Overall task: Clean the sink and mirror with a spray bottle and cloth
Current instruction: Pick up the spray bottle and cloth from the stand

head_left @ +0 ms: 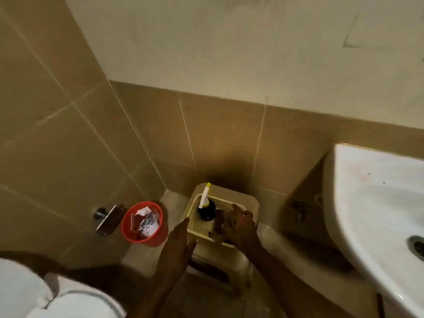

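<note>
A cream plastic basket (195,232) stands on a cream stool (252,200) in the corner. In the basket stands a dark spray bottle (207,211) with a white nozzle and yellow tip, and beside it lies a dark reddish cloth (220,220). My left hand (177,242) lies with straight fingers against the basket's left rim. My right hand (241,226) reaches into the basket's right side over the cloth; whether it grips the cloth is hidden. The white sink (371,203) is at the right with its drain (416,245). The mirror is out of view.
A red waste bin (158,236) holding crumpled paper and foil stands on the floor left of the stool. A metal fitting (106,218) is on the left tiled wall. A white toilet (34,292) fills the lower left corner. Tan tiled walls meet behind the stool.
</note>
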Tool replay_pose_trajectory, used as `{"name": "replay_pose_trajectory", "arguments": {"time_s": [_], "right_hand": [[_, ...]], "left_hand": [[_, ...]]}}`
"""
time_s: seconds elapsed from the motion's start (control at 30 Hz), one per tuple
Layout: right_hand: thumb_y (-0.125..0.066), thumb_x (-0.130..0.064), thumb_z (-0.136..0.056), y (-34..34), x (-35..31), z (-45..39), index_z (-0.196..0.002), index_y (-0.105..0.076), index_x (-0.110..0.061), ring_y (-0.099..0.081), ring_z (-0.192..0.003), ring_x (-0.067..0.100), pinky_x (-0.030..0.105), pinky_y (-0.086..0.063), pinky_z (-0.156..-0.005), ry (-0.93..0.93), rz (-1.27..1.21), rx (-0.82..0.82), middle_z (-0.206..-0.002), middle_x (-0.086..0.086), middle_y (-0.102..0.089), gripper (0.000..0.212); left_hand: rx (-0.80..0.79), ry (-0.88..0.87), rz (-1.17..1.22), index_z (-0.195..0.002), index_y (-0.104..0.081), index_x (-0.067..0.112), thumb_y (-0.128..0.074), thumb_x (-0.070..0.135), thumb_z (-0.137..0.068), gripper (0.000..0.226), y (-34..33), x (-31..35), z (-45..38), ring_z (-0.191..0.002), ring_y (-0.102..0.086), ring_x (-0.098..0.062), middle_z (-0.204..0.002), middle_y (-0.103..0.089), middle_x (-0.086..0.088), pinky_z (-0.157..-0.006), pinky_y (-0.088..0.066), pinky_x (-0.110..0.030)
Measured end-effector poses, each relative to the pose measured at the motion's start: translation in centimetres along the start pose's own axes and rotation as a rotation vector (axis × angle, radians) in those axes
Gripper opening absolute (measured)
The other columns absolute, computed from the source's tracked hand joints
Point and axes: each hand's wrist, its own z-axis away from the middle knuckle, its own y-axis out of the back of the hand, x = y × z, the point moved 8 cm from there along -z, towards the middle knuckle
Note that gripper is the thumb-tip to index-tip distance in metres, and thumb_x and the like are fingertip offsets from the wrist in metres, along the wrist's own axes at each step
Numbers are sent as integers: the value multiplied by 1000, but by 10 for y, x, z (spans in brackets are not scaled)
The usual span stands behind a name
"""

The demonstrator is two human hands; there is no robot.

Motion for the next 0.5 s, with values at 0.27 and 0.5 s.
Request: {"name": "replay_pose_trajectory", "arguments": {"time_s": [0.27,0.5], "right_hand": [[-65,-35,-80,-90,35,-86,-146,-28,-18,-25,-135,41,46,-23,-112,-148,89,31,-145,21,-34,78],[-65,-38,-84,-99,52,-97,-132,-37,-11,-37,-124,41,45,-39,-99,-253,208,74,-136,25,-34,61]], "left_hand": [[-98,-54,65,-144,-41,14,-45,49,-89,66,-85,-113,-133,-129,-51,-26,-141,-53,-11,-105,-43,-49],[-112,-171,161,-141,-45,11,-62,21,-89,56,-73,-69,-159,-121,-52,-11,-134,-56,0,-96,-39,-6]]}}
